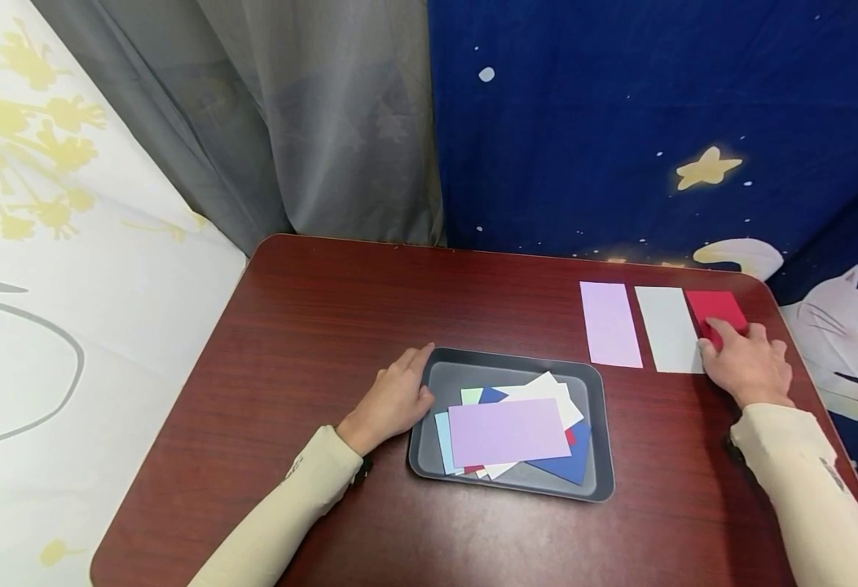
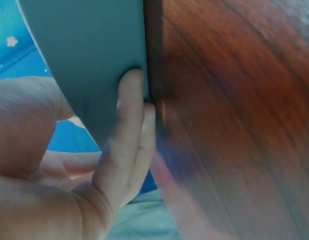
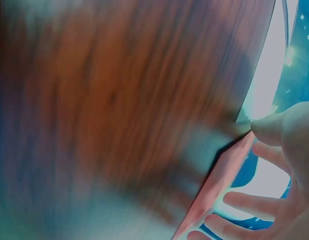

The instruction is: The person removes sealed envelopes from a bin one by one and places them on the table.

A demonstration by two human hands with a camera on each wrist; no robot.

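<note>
The grey tray holds a loose pile of coloured cards, with a lilac card on top. My left hand grips the tray's left side, thumb at the rim and fingers along the outer wall. In the left wrist view, fingers lie against that wall. At the table's far right, my right hand holds a red card by its near end. The right wrist view shows this card tilted, its corner at the thumb. Left of it lie a white card and a second lilac card.
The reddish-brown wooden table has rounded corners. A grey curtain and a blue starry curtain hang behind its back edge. White, yellow-patterned cloth hangs on the left.
</note>
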